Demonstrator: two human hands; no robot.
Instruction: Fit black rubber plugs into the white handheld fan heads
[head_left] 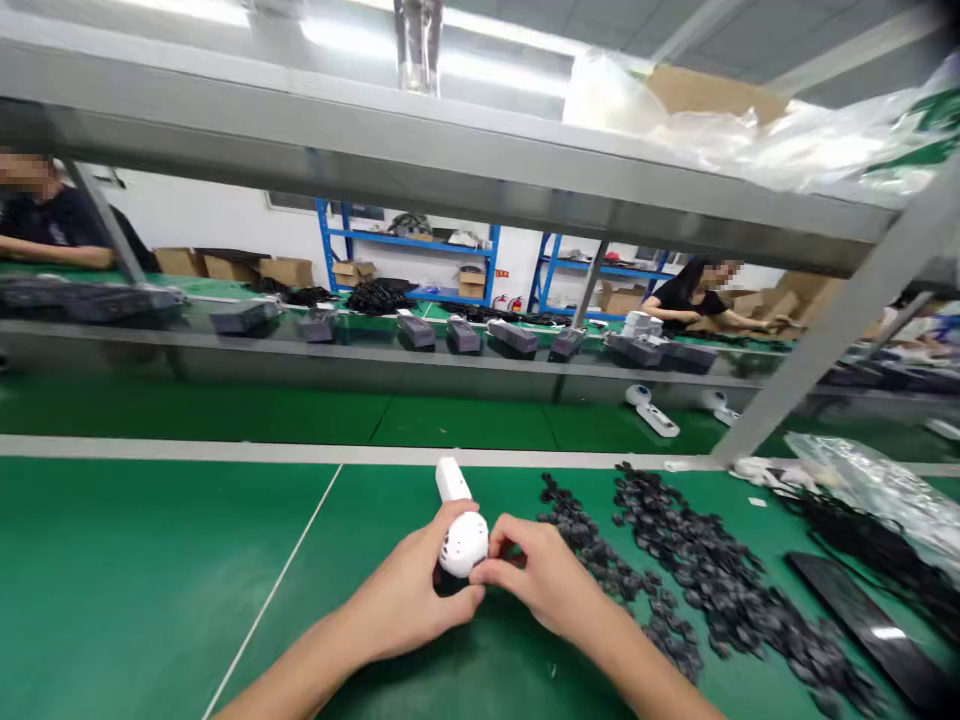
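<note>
Over green mat (150,570), left fingers (459,514) gripping white device (463,543), right fingers (498,572) touching it

Your head camera looks forward and down from above your [left hand] (405,590) and [right hand] (544,580), which sit close, low and central in view. Past them, it faces across the green workbench (135,560) toward blue shelving (409,240).

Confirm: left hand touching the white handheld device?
Touching. The head view shows the left hand wrapped around the white handheld device, with no gap between the fingers and the device's body.
</note>
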